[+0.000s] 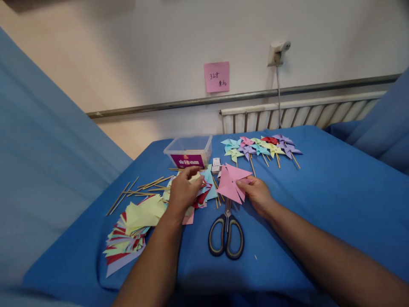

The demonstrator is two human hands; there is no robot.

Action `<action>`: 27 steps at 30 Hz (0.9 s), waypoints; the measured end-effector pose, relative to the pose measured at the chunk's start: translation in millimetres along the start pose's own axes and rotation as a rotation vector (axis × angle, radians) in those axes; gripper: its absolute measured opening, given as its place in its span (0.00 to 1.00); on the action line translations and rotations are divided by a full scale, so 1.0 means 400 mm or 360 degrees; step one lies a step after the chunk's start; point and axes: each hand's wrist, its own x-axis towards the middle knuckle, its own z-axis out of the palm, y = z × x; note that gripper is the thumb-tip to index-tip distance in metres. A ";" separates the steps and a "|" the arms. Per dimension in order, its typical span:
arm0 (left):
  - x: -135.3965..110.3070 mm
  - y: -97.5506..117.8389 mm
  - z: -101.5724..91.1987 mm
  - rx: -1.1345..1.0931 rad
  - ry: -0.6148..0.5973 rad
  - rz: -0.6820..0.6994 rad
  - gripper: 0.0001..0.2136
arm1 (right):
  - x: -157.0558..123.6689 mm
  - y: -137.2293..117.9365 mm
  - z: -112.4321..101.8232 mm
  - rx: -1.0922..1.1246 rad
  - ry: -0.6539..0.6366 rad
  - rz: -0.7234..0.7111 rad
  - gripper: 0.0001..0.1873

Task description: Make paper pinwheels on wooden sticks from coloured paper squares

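My right hand (257,194) pinches the edge of a pink paper pinwheel (232,182) that lies on the blue cloth. My left hand (184,189) rests with curled fingers on a pile of coloured paper pieces (204,189), its fingertips touching the top sheets; what they grip, if anything, is hidden. Black-handled scissors (226,232) lie shut just in front of the pinwheel, between my two wrists.
A stack of coloured paper squares (132,232) sits at the front left. Wooden sticks (140,187) are scattered behind it. A clear plastic box (189,151) stands at the back. Several finished pinwheels on sticks (262,149) lie in a row at the back right. A radiator (303,115) lines the wall.
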 end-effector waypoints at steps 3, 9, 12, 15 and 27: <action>0.024 -0.024 -0.036 0.0674 -0.0084 0.0041 0.23 | 0.002 0.002 -0.005 -0.0006 0.0027 0.0013 0.20; 0.026 -0.052 -0.040 0.1080 -0.0478 0.0093 0.13 | -0.003 -0.004 -0.002 -0.0032 0.0010 0.0015 0.19; 0.027 -0.054 -0.047 0.1076 -0.0451 0.0063 0.11 | -0.003 -0.003 -0.003 -0.0017 0.0012 0.0022 0.20; 0.031 -0.053 -0.059 0.1013 -0.0443 0.0065 0.12 | -0.005 0.002 -0.008 -0.0019 -0.0010 0.0000 0.19; 0.042 -0.066 -0.082 0.1141 -0.0009 -0.0090 0.13 | 0.035 0.015 0.133 -0.0060 -0.0093 0.0049 0.13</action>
